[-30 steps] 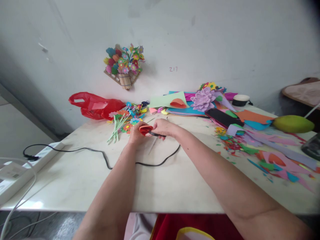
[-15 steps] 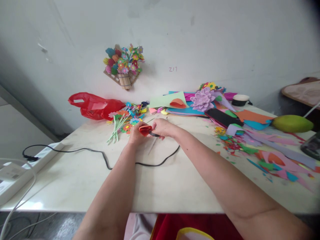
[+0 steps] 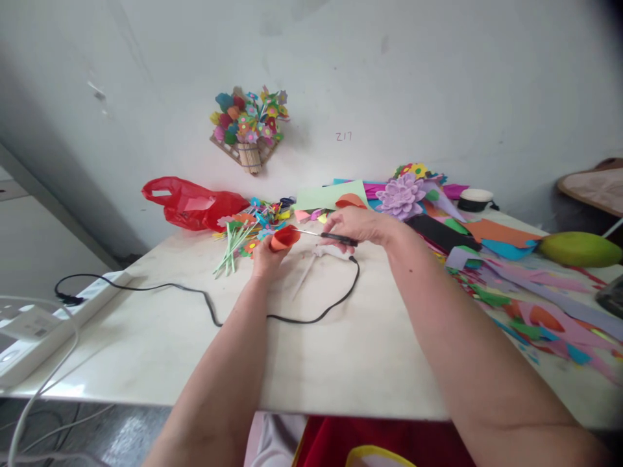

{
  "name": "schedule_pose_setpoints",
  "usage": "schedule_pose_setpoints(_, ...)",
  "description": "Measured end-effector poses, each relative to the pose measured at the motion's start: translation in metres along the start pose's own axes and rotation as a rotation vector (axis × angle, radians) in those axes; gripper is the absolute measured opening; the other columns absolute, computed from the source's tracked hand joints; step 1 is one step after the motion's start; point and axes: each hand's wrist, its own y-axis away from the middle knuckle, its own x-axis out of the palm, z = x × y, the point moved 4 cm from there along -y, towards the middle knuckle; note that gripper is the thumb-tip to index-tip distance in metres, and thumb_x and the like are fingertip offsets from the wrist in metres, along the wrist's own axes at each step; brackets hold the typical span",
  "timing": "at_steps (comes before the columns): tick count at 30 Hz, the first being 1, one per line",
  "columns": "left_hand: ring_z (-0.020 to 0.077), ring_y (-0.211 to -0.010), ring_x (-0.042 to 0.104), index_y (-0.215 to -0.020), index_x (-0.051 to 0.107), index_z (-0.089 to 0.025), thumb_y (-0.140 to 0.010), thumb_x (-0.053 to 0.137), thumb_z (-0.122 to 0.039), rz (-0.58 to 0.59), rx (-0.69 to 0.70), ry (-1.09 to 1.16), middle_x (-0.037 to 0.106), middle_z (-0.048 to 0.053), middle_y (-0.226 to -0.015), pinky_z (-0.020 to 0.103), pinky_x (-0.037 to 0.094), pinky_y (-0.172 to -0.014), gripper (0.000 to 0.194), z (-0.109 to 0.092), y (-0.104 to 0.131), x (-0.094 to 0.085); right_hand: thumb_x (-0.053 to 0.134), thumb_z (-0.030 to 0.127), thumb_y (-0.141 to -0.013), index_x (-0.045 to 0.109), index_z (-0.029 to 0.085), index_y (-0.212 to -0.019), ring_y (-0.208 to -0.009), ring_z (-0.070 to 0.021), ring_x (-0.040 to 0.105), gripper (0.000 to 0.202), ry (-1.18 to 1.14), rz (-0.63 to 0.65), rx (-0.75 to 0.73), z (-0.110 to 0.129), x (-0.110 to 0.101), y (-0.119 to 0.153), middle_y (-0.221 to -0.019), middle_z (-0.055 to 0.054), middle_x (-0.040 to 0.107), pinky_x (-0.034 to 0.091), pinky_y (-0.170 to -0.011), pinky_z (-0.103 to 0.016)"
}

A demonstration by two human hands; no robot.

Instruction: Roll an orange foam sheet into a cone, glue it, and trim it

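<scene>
My left hand [image 3: 267,258] is closed around a curled piece of orange craft foam [image 3: 285,239], its rolled opening facing toward the right. Black-handled scissors [image 3: 339,239], seen nearly edge-on, are in my right hand [image 3: 357,226]. The thin metal blades point left, with the tip close to the foam's upper edge; whether they touch, I cannot tell. Beneath my right hand lies a white, corded glue gun [image 3: 335,251], partly hidden. Just behind my left hand are foam flowers [image 3: 250,248] and pale green stems [image 3: 232,245].
A red plastic bag [image 3: 195,204] sits at the back left. A black cord [image 3: 311,321] loops across the table toward a white power strip [image 3: 104,292]. Foam sheets [image 3: 331,194], a purple flower [image 3: 400,193] and foam scraps [image 3: 545,318] cover the back and right.
My right hand has drawn back to the right with the scissors, uncovering the blades and the glue gun. The orange foam in my left hand has turned, showing its rolled opening.
</scene>
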Motion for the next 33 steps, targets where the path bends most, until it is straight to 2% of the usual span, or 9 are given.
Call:
schedule_pose_setpoints(8,0.0154,-0.065,0.055,-0.083,0.062,-0.019,-0.061,0.064,-0.042,0.001,-0.062,-0.077,0.059,0.000,-0.066,0.026,0.043,-0.064,0.031,0.005,0.000,0.000,0.068,0.043,-0.063,0.065,0.013,-0.084,-0.041,-0.0054,0.050,0.037,-0.011,0.016,0.043,-0.018,-0.022,0.016,-0.056,0.000,0.061,0.030,-0.038,-0.016)
schedule_pose_setpoints(11,0.0174,-0.069,0.056,-0.086,0.062,-0.021,-0.063,0.062,-0.044,-0.007,-0.134,-0.264,0.060,0.001,-0.071,0.028,0.042,-0.065,0.033,0.001,0.001,-0.005,0.066,0.046,-0.066,0.065,0.011,-0.083,-0.041,-0.0062,0.050,0.038,0.029,-0.121,0.049,-0.031,-0.032,0.012,-0.057,-0.003,0.061,0.034,-0.040,-0.017)
schedule_pose_setpoints(13,0.0196,-0.076,0.057,-0.086,0.063,-0.022,-0.062,0.063,-0.047,-0.034,-0.144,-0.373,0.060,0.004,-0.081,0.029,0.041,-0.066,0.034,-0.005,0.002,-0.009,0.065,0.043,-0.068,0.065,0.011,-0.080,-0.045,-0.0090,0.053,0.035,0.147,-0.270,0.149,-0.046,-0.035,0.003,-0.058,-0.005,0.062,0.039,-0.044,-0.019)
schedule_pose_setpoints(16,0.0226,-0.087,0.055,-0.082,0.064,-0.021,-0.060,0.066,-0.043,-0.086,-0.036,-0.404,0.059,0.007,-0.091,0.032,0.041,-0.073,0.031,-0.014,0.001,-0.011,0.062,0.036,-0.068,0.067,0.011,-0.075,-0.060,-0.0172,0.060,0.027,0.499,-0.418,0.388,-0.067,-0.032,-0.011,-0.060,-0.009,0.063,0.043,-0.053,-0.024)
schedule_pose_setpoints(18,0.0229,-0.091,0.054,-0.079,0.062,-0.020,-0.059,0.068,-0.032,-0.075,0.081,-0.353,0.060,0.008,-0.091,0.033,0.040,-0.078,0.024,-0.016,0.000,-0.009,0.062,0.033,-0.066,0.067,0.011,-0.083,-0.073,-0.0218,0.062,0.028,0.648,-0.517,0.453,-0.075,-0.027,-0.018,-0.072,-0.012,0.066,0.043,-0.057,-0.026)
schedule_pose_setpoints(20,0.0204,-0.084,0.056,-0.078,0.059,-0.019,-0.059,0.066,-0.023,-0.011,0.139,-0.254,0.061,0.005,-0.083,0.032,0.041,-0.076,0.020,-0.016,0.000,-0.004,0.061,0.032,-0.065,0.066,0.012,-0.090,-0.083,-0.0236,0.062,0.033,0.702,-0.516,0.473,-0.081,-0.019,-0.023,-0.083,-0.014,0.066,0.044,-0.061,-0.026)
schedule_pose_setpoints(24,0.0152,-0.064,0.056,-0.080,0.054,-0.020,-0.060,0.064,-0.018,0.066,0.097,-0.100,0.060,0.000,-0.068,0.027,0.041,-0.063,0.022,-0.014,0.002,0.000,0.060,0.036,-0.067,0.066,0.011,-0.095,-0.089,-0.0239,0.060,0.038,0.719,-0.465,0.497,-0.089,-0.009,-0.025,-0.092,-0.015,0.065,0.044,-0.064,-0.027)
schedule_pose_setpoints(30,0.0150,-0.065,0.056,-0.080,0.053,-0.020,-0.058,0.066,-0.023,0.084,0.090,-0.045,0.061,0.000,-0.071,0.025,0.040,-0.062,0.026,-0.020,0.003,0.001,0.056,0.037,-0.070,0.068,0.013,-0.086,-0.075,-0.0202,0.063,0.031,0.625,-0.297,0.523,-0.097,-0.007,-0.029,-0.078,-0.011,0.067,0.043,-0.059,-0.024)
schedule_pose_setpoints(33,0.0144,-0.066,0.056,-0.079,0.054,-0.019,-0.058,0.065,-0.022,0.107,0.156,-0.030,0.061,0.000,-0.072,0.025,0.041,-0.064,0.023,-0.022,0.003,0.003,0.056,0.033,-0.070,0.068,0.016,-0.089,-0.077,-0.0202,0.063,0.029,0.618,-0.287,0.533,-0.102,-0.010,-0.029,-0.083,-0.010,0.067,0.043,-0.059,-0.025)
